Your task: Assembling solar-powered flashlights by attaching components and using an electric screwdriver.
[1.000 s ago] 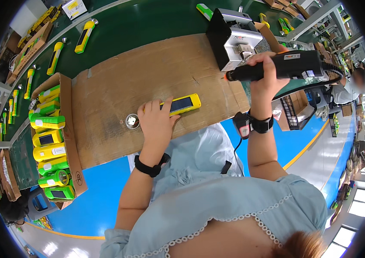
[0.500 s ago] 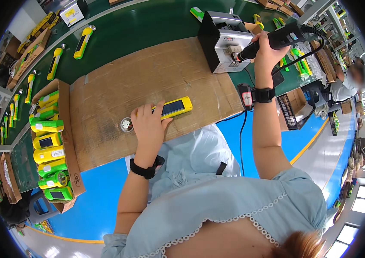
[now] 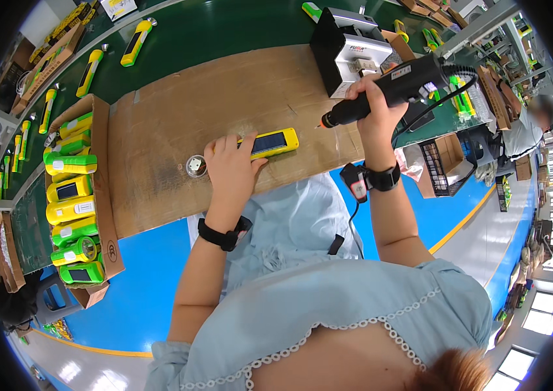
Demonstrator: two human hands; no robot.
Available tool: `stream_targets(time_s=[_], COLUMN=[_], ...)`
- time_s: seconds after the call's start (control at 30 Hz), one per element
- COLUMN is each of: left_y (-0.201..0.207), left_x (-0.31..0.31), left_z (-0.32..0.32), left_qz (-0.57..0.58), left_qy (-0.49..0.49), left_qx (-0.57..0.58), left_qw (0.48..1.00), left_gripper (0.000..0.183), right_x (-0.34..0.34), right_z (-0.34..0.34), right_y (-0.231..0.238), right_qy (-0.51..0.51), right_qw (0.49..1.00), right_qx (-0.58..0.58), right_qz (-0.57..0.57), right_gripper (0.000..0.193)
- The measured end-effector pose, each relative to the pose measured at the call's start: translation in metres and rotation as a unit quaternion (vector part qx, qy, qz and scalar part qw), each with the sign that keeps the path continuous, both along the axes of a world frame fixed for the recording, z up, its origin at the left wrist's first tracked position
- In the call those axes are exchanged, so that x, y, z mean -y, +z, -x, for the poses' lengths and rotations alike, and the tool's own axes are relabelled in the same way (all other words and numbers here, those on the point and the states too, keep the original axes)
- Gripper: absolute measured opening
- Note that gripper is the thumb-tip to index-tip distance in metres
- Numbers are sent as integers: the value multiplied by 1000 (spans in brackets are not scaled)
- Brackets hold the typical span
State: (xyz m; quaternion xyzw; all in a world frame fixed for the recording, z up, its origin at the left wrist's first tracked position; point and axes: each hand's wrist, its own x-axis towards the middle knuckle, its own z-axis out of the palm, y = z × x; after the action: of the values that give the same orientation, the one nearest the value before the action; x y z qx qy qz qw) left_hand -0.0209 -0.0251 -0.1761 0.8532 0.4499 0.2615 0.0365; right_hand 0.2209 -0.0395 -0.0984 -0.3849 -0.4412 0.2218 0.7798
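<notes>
A yellow flashlight with a dark solar panel (image 3: 275, 141) lies on the brown cardboard sheet. My left hand (image 3: 232, 166) is closed over its left end, and the fingers hide part of the body. Just left of that hand sits a round clear lens piece with a small white block inside (image 3: 196, 165); whether it is joined to the flashlight cannot be told. My right hand (image 3: 380, 112) grips a black corded electric screwdriver (image 3: 380, 91). Its orange-tipped bit points left, above the cardboard and apart from the flashlight.
A black and silver screw feeder (image 3: 354, 55) stands at the cardboard's far right. Left of the cardboard, an open carton (image 3: 115, 241) holds several yellow and green flashlights. More flashlights (image 3: 136, 44) lie along the green bench. A person (image 3: 523, 133) is at the far right.
My right hand has drawn the electric screwdriver away from the screw feeder, nearer to me and leftward. My left hand stays on the flashlight.
</notes>
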Motion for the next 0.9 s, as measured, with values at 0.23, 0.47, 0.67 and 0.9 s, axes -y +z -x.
stream_targets(time_s=[0.23,0.47,0.67,0.9], left_y=[-2,-4,-5,-9], left_x=[0,2,3,-3], left_z=[1,2,4,1], left_qz=[-7,-15,-25,-68], left_qy=[2,3,2,-4], left_qx=[6,3,-19,-26], left_qw=[1000,1000,1000,997], left_gripper=[51,51,50,52], right_x=[21,15,11,5], right_z=[35,42,51,54], right_y=[1,-13,-26,-16], right_qy=[97,87,75,52], right_qw=[995,996,996,994], right_qx=[-2,14,37,101], right_qz=[-35,-18,29,7], right_gripper=[4,6,18,7])
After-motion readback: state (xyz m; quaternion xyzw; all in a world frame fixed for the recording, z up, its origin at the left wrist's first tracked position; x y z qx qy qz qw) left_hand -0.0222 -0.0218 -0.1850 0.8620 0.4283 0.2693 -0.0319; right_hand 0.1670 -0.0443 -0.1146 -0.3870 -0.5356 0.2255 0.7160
